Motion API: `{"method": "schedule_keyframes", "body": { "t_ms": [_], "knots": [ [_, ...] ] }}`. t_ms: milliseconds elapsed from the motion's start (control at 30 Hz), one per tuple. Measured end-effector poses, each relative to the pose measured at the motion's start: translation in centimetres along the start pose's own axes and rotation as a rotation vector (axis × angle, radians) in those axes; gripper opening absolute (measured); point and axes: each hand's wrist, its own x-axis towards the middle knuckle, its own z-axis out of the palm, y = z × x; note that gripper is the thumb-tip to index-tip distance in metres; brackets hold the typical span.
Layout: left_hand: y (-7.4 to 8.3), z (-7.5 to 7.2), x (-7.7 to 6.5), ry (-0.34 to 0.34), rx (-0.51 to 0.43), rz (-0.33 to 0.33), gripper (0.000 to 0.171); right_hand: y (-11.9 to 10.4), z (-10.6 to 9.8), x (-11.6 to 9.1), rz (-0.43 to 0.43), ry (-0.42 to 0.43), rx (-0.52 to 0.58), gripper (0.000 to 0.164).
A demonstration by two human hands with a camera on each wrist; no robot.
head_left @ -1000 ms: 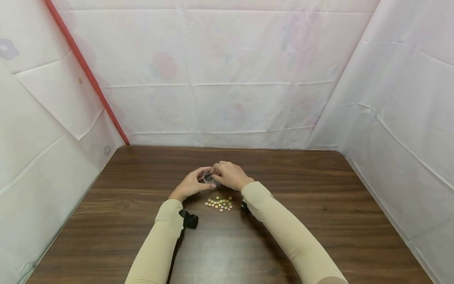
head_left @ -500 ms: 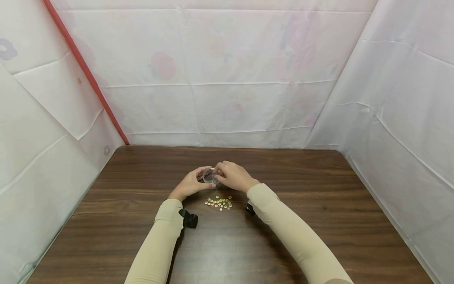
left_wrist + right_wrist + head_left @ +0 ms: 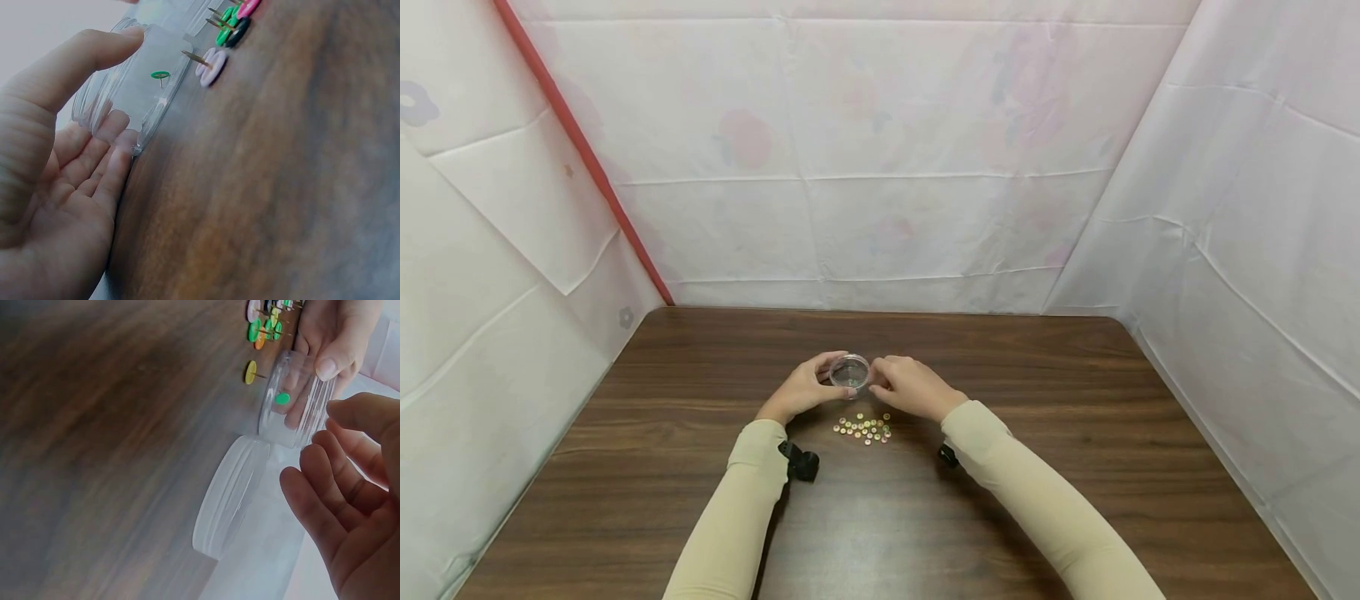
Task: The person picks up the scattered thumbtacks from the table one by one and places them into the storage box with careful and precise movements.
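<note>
My left hand (image 3: 802, 388) holds a clear plastic jar (image 3: 850, 372) on the table, thumb on the near side and fingers round the far side. Inside the jar sits a green thumbtack (image 3: 160, 75), its pin pointing down in the left wrist view. My right hand (image 3: 353, 481) is beside the jar's rim, fingers loosely bent, with nothing seen between them. The jar's clear round lid (image 3: 231, 497) lies on the table beneath the right hand, hidden by it in the head view. Several loose thumbtacks (image 3: 863, 428) lie pins up just in front of the jar.
The brown wooden table (image 3: 1037, 375) runs back to a white patterned curtain (image 3: 865, 150), with more curtain at both sides. Black wrist cameras (image 3: 800, 463) sit under the cream sleeves. A red strip (image 3: 583, 150) slants down the left side.
My right hand has drawn back from over the jar's mouth to its right side, uncovering the opening. My left hand and the loose thumbtacks stay where they were.
</note>
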Motion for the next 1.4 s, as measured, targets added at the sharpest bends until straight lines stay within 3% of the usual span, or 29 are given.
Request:
{"method": "schedule_keyframes", "body": {
  "t_ms": [600, 1033, 1400],
  "knots": [
    [0.2, 0.0, -0.2, 0.005, 0.016, -0.008, 0.072, -0.2, 0.2, -2.3, -0.055, -0.116, -0.034, 0.005],
    [0.1, -0.1, -0.1, 0.008, 0.004, -0.007, 0.075, -0.4, 0.8, -2.4, -0.070, -0.145, -0.085, 0.005],
    [0.2, -0.1, -0.1, 0.008, -0.003, -0.003, 0.073, -0.2, 0.8, -2.5, -0.091, -0.119, -0.103, 0.005]
  ]
}}
